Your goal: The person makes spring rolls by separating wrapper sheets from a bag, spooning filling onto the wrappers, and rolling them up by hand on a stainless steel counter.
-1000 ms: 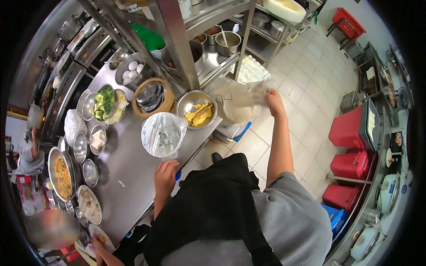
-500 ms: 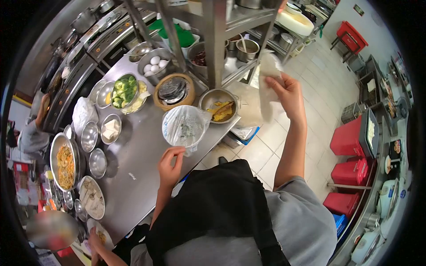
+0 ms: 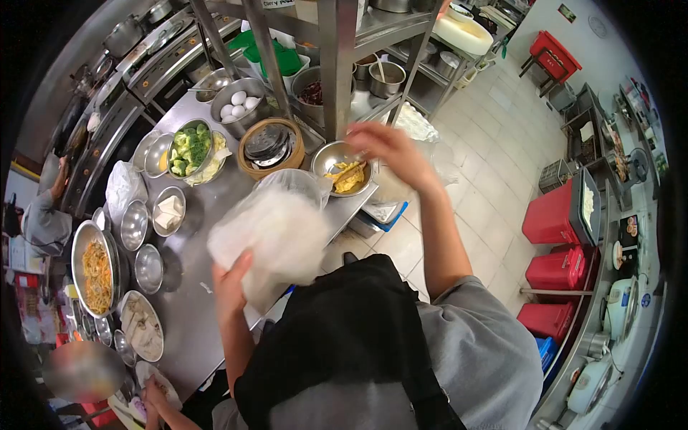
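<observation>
A whitish, translucent plastic bag or sheet (image 3: pixel 269 240), blurred by motion, hangs over the steel table's edge. My left hand (image 3: pixel 231 287) grips its near left side with thumb and fingers. My right hand (image 3: pixel 390 150) is raised over the steel bowl of yellow food (image 3: pixel 346 175), fingers stretched out and blurred, nothing visible in them. Behind the bag, a plastic-lined bowl (image 3: pixel 297 185) is partly hidden. Beside that bowl stands a round bamboo container (image 3: pixel 271 148) with dark, shiny contents.
Bowls of eggs (image 3: pixel 240 105), broccoli (image 3: pixel 191 149), white blocks (image 3: pixel 169 211) and noodles (image 3: pixel 97 276) stand on the steel table (image 3: pixel 193 315). A metal shelf post (image 3: pixel 337 79) rises ahead. Another person's hand (image 3: pixel 154 394) is at lower left. Red bins (image 3: pixel 550 218) line the right.
The whitish plastic has moved from my right hand to my left, now spread in front of the lined bowl. My right hand has moved left and opened.
</observation>
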`<state>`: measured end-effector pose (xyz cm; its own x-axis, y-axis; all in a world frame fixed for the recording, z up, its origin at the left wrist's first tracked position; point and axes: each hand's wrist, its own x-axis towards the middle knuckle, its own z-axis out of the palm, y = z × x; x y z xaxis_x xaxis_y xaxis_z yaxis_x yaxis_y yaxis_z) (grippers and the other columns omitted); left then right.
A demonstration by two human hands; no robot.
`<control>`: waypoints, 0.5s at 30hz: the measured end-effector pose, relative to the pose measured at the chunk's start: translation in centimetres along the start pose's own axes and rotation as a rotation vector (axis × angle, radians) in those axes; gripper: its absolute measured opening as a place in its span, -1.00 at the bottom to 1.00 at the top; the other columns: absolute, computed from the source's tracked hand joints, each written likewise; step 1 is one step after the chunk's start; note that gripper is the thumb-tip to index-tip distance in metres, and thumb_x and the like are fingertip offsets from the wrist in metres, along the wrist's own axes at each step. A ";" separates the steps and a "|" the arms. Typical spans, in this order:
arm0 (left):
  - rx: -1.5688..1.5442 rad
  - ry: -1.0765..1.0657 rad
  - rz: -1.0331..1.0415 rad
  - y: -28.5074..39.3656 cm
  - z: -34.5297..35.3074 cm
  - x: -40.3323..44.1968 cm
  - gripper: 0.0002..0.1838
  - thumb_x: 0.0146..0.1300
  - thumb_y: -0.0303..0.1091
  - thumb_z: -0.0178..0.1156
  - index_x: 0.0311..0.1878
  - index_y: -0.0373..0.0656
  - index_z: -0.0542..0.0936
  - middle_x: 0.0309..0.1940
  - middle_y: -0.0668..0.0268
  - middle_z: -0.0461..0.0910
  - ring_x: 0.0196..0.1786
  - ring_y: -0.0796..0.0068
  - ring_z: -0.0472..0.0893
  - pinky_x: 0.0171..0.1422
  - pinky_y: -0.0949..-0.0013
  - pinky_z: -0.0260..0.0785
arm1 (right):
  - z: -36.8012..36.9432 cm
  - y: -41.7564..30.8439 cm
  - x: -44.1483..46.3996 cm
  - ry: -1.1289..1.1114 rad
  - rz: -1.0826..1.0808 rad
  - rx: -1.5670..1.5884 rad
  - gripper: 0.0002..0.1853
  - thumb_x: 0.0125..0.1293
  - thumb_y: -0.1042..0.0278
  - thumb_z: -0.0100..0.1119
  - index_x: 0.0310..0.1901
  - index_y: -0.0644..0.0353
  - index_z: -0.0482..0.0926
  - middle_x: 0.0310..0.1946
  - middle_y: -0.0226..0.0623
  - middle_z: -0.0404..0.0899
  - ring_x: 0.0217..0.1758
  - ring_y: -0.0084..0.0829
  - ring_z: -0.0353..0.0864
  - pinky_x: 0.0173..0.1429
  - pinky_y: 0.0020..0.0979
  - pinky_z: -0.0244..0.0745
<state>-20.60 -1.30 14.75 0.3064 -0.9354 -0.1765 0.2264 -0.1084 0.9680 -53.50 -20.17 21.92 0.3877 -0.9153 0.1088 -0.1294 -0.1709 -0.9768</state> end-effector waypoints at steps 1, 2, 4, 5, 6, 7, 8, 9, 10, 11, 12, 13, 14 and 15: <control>0.027 0.094 -0.002 0.1 -1.3 -0.6 -0.49 0.32 -0.43 0.29 0.33 -0.28 0.48 0.13 0.21 0.63 0.14 0.38 0.62 0.25 0.29 0.45 | -3.4 3.8 0.8 0.221 0.062 -0.048 -0.63 0.52 0.18 0.15 0.16 0.29 0.60 -0.09 -0.29 0.71 -0.05 -0.50 0.66 0.04 -0.42 0.56; 0.007 0.130 -0.004 0.3 -2.6 -1.3 -0.48 0.34 -0.40 0.27 0.34 -0.29 0.45 0.15 0.19 0.62 0.14 0.34 0.62 0.24 0.27 0.46 | -7.3 7.6 1.2 0.419 0.071 -0.138 -0.67 0.52 0.25 0.12 0.14 0.29 0.62 -0.10 -0.29 0.71 -0.06 -0.50 0.67 0.02 -0.42 0.56; -0.029 0.208 -0.014 0.4 -5.2 -2.9 -0.46 0.37 -0.34 0.23 0.36 -0.32 0.40 0.17 0.14 0.59 0.14 0.28 0.63 0.22 0.23 0.48 | -14.4 16.4 1.2 0.802 0.087 -0.540 -0.73 0.41 0.30 0.12 -0.08 0.32 0.70 -0.20 0.00 0.75 -0.15 -0.18 0.76 -0.05 -0.25 0.59; -0.064 0.256 -0.011 0.1 -6.2 -3.6 -0.46 0.37 -0.33 0.23 0.36 -0.31 0.40 0.16 0.14 0.59 0.13 0.27 0.63 0.20 0.22 0.49 | -16.0 18.1 0.4 0.852 0.330 -0.864 -0.72 0.35 0.31 0.11 -0.12 0.29 0.73 -0.20 0.13 0.72 -0.07 0.02 0.74 0.03 -0.14 0.59; -0.101 0.306 -0.005 -0.4 -7.1 -4.4 -0.46 0.38 -0.32 0.22 0.36 -0.31 0.40 0.16 0.14 0.59 0.13 0.25 0.63 0.19 0.21 0.50 | -18.5 22.1 0.1 0.729 0.561 -0.994 -0.75 0.29 0.34 0.12 -0.16 0.22 0.76 -0.20 0.14 0.71 -0.05 0.05 0.72 0.07 -0.09 0.59; -0.140 0.361 0.006 -1.0 -7.6 -4.8 -0.47 0.38 -0.31 0.22 0.36 -0.31 0.40 0.15 0.14 0.59 0.13 0.24 0.63 0.17 0.21 0.51 | -21.2 28.8 0.2 0.516 0.696 -1.064 -0.76 0.27 0.35 0.14 -0.16 0.19 0.77 -0.18 0.10 0.71 -0.05 0.02 0.74 0.05 -0.10 0.60; -0.169 0.437 0.015 -1.5 -7.7 -5.3 -0.46 0.40 -0.29 0.20 0.37 -0.30 0.39 0.15 0.14 0.58 0.13 0.23 0.63 0.18 0.18 0.51 | -23.7 35.2 0.2 0.285 0.797 -1.126 -0.76 0.25 0.35 0.15 -0.17 0.17 0.77 -0.16 0.07 0.72 -0.05 -0.01 0.75 0.03 -0.11 0.61; -0.205 0.444 0.040 -1.6 -7.5 -5.7 -0.48 0.40 -0.31 0.21 0.36 -0.29 0.39 0.14 0.16 0.58 0.12 0.25 0.63 0.17 0.20 0.52 | -24.2 39.8 -0.5 0.121 0.668 -1.234 -0.77 0.25 0.36 0.16 -0.17 0.15 0.78 -0.13 -0.01 0.73 -0.04 -0.06 0.76 0.00 -0.13 0.63; -0.240 0.458 0.068 -1.5 -7.1 -5.9 -0.49 0.40 -0.34 0.21 0.35 -0.29 0.40 0.14 0.18 0.58 0.11 0.26 0.63 0.15 0.21 0.53 | -24.6 44.3 -1.1 -0.027 0.520 -1.339 -0.78 0.25 0.36 0.17 -0.18 0.13 0.79 -0.10 -0.09 0.75 -0.03 -0.11 0.77 -0.03 -0.15 0.65; -0.271 0.479 0.100 -1.3 -7.1 -6.3 -0.50 0.39 -0.37 0.22 0.35 -0.28 0.41 0.14 0.20 0.59 0.10 0.28 0.63 0.14 0.22 0.54 | -23.1 43.9 -0.8 -0.149 0.611 -1.524 -0.78 0.26 0.36 0.17 -0.17 0.10 0.79 -0.07 -0.16 0.75 -0.02 -0.17 0.77 -0.02 -0.18 0.66; -0.251 0.537 0.127 -1.0 -7.4 -6.8 -0.52 0.39 -0.38 0.23 0.33 -0.29 0.43 0.12 0.21 0.60 0.09 0.30 0.64 0.14 0.23 0.54 | -21.5 43.4 -0.4 -0.296 0.687 -1.703 -0.78 0.28 0.35 0.16 -0.16 0.08 0.80 -0.03 -0.24 0.76 0.00 -0.22 0.77 -0.02 -0.22 0.67; -0.227 0.599 0.158 -0.5 -7.9 -7.2 -0.53 0.38 -0.38 0.24 0.31 -0.29 0.45 0.10 0.21 0.61 0.07 0.32 0.65 0.14 0.24 0.53 | -20.3 43.8 0.0 -0.384 0.685 -1.755 -0.76 0.30 0.32 0.15 -0.11 0.09 0.77 0.01 -0.21 0.74 0.04 -0.21 0.75 0.03 -0.21 0.65; -0.202 0.661 0.190 0.0 -8.5 -7.5 -0.55 0.38 -0.38 0.24 0.29 -0.30 0.47 0.07 0.22 0.62 0.05 0.33 0.65 0.14 0.25 0.53 | -19.7 44.7 0.2 -0.370 0.712 -1.689 -0.74 0.32 0.28 0.14 -0.06 0.10 0.74 0.05 -0.19 0.71 0.09 -0.21 0.72 0.07 -0.19 0.63; -0.177 0.719 0.223 0.5 -9.2 -8.1 -0.56 0.38 -0.39 0.25 0.27 -0.30 0.49 0.05 0.23 0.64 0.03 0.35 0.66 0.14 0.26 0.53 | -19.0 45.4 0.4 -0.332 0.742 -1.591 -0.71 0.34 0.25 0.14 -0.01 0.11 0.72 0.09 -0.16 0.69 0.13 -0.20 0.70 0.11 -0.18 0.62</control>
<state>-14.42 9.31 15.02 0.8738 -0.4733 -0.1114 0.2143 0.1692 0.9620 -76.50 -35.24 -18.87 -0.0321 -0.8866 -0.4615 -0.9365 -0.1346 0.3238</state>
